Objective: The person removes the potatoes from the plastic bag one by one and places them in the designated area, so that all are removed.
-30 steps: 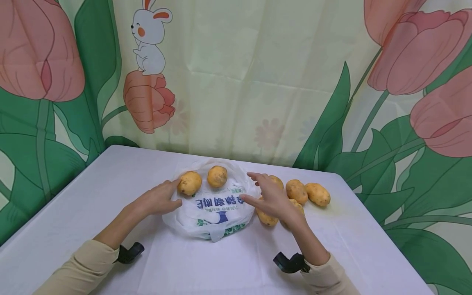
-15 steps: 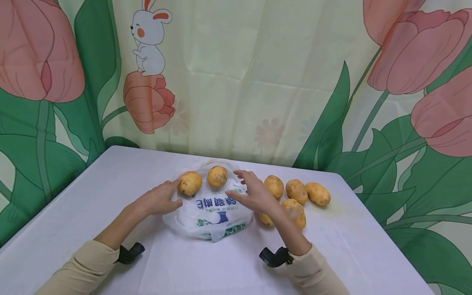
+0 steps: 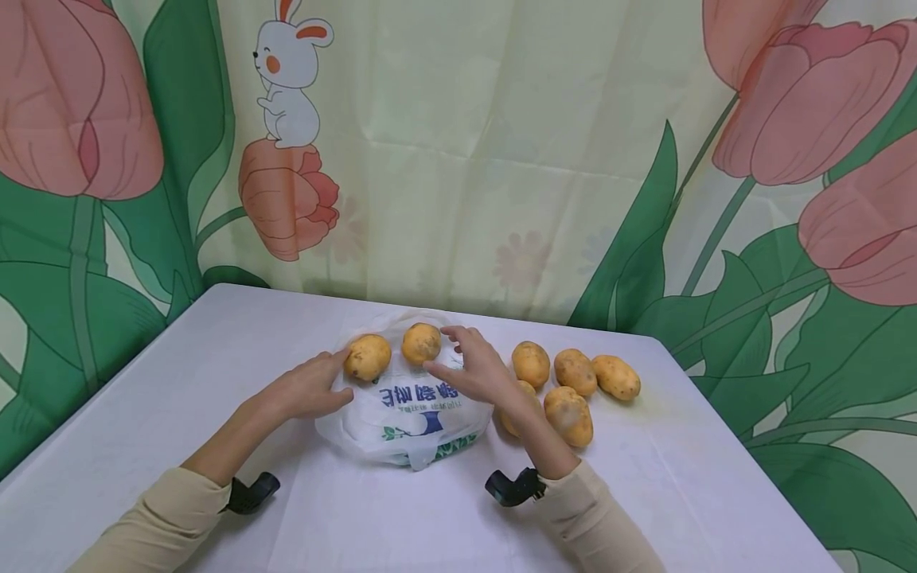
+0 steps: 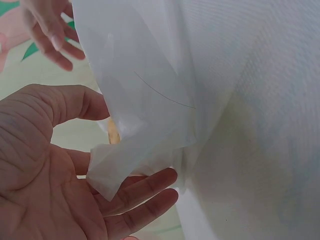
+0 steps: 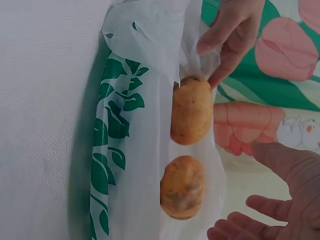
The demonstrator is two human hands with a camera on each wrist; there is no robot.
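Note:
A white plastic bag [image 3: 423, 434] with blue and green print lies on the table. Two potatoes show at its far end: the left potato [image 3: 368, 358] and the right potato [image 3: 421, 344]. At the bag's left edge is my left hand [image 3: 304, 386], its fingertips close against the left potato. In the left wrist view a loose flap of the bag [image 4: 120, 165] drapes over its fingers, with thumb and fingers spread apart. My right hand [image 3: 476, 366] hovers over the bag's right side, fingers loosely bent beside the right potato. In the right wrist view, a gap separates that hand [image 5: 275, 205] from the potato.
Several loose potatoes [image 3: 569, 414] lie on the table right of the bag, partly behind my right forearm. White cloth covers the table [image 3: 387, 517]. A curtain [image 3: 444, 159] with tulips and a rabbit hangs behind its far edge.
My right hand has moved left, from beside the loose potatoes to over the bag near the right potato. The left hand and the bag have stayed put.

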